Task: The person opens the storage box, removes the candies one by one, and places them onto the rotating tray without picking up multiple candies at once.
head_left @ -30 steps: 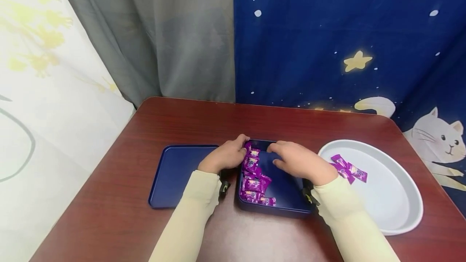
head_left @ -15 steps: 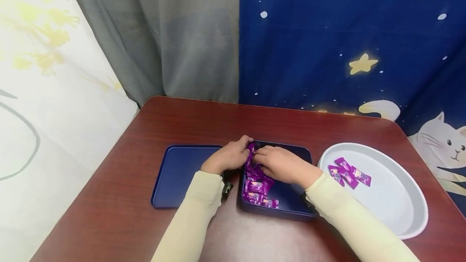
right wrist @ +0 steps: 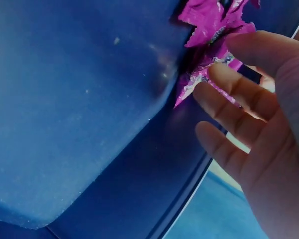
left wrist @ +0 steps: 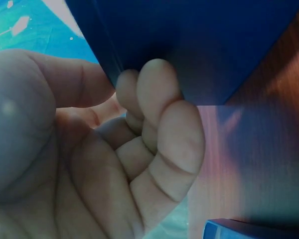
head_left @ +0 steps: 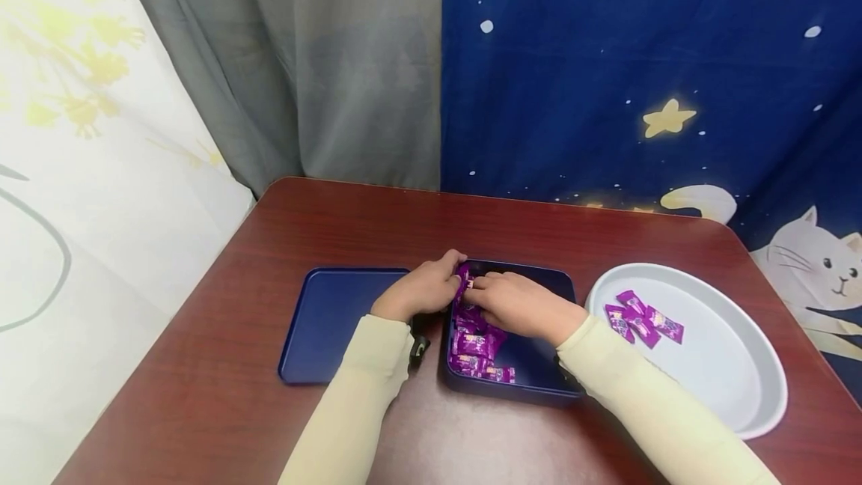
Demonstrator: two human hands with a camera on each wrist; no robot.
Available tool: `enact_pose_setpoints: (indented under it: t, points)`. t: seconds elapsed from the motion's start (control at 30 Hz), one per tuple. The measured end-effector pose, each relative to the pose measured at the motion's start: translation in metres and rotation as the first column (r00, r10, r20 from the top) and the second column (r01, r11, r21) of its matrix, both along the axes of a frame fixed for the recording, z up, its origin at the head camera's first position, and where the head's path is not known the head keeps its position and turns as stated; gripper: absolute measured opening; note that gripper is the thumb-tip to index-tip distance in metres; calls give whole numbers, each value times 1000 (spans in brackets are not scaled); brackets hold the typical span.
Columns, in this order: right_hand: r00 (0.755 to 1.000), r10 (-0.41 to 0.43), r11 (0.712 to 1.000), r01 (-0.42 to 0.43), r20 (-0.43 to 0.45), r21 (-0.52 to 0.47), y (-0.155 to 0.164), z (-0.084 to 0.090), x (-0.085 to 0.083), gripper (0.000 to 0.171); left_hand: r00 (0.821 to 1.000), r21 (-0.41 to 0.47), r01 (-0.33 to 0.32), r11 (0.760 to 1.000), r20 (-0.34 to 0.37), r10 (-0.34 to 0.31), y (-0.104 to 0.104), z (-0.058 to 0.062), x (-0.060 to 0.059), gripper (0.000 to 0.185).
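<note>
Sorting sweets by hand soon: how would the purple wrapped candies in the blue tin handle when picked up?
Probably light: the purple candies are small. Their crinkled wrappers look glossy, so maybe slippery. Flat packets seem unlikely to roll.

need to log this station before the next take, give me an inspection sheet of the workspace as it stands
surface: dark red wooden table, rounded corners.
job's things: open blue tin holding purple wrapped candies along its left side; blue lid lies flat to its left; white round tray to its right holds a few purple candies.
clutter: nothing seen.
grips: left hand grips the tin's left wall, fingers curled over the rim; right hand is inside the tin, fingers pinching a candy wrapper.
cables: nothing seen.
surroundings: grey curtain, blue star and cat cloth, white fabric at left.
</note>
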State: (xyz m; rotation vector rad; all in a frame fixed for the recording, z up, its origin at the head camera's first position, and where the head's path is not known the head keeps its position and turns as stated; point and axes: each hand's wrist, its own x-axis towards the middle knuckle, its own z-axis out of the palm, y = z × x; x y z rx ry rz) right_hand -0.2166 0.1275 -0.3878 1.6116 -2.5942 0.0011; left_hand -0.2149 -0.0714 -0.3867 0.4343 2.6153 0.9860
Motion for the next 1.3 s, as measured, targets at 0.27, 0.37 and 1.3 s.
enact_pose_setpoints:
  t: [0.27, 0.37, 1.3]
  points:
    - [1000, -15, 1000, 15, -22, -20, -3, -5, 0, 14, 1000, -8, 3, 1000, -9, -3, -1, 2, 0, 43]
    - [999, -26, 999, 25, -20, -32, -4, -6, 0, 16, 1000, -4, 5, 1000, -13, -5, -1, 2, 0, 43]
    - [986, -118, 991, 124, 117, -45, -2, -6, 5, 19, 1000, 3, -1, 1000, 12, 1, -1, 0, 1, 45]
